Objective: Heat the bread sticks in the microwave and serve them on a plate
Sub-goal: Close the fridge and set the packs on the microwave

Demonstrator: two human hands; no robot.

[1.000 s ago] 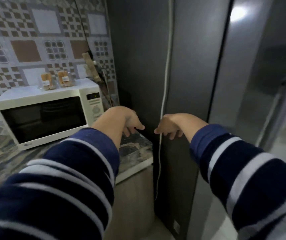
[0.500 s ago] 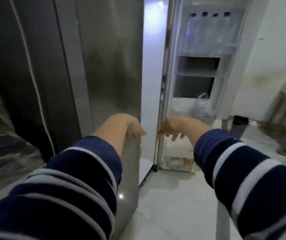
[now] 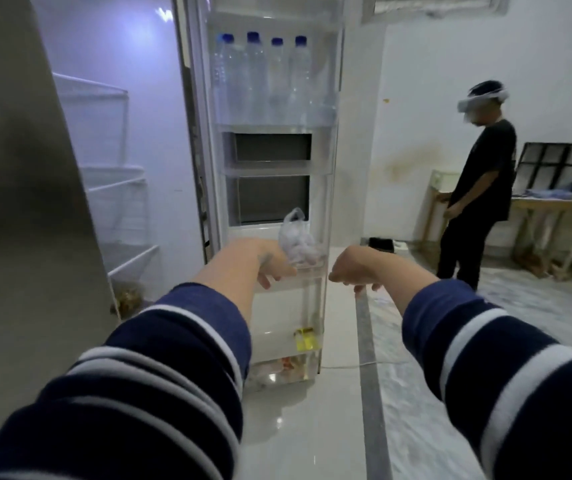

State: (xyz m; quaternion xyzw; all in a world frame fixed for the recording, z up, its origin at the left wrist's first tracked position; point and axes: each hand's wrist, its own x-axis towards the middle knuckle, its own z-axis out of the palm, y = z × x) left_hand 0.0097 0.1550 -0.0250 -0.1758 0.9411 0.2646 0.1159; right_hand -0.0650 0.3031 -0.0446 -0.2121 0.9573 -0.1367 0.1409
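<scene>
Left hand [image 3: 272, 266] and right hand [image 3: 350, 268]: grip slack, fingers drooping, holding nothing. Bag [image 3: 296, 242] just beyond left hand, on the door shelf [image 3: 312, 271].

**View swings from microwave to open fridge**

The microwave and counter seen a second ago have gone from view. The open fridge door [image 3: 270, 188] now fills the middle, its four water bottles [image 3: 264, 77] plain, and the fridge's wire shelves [image 3: 111, 181] show at left. A person in black [image 3: 478, 181] has come into view at right.
</scene>
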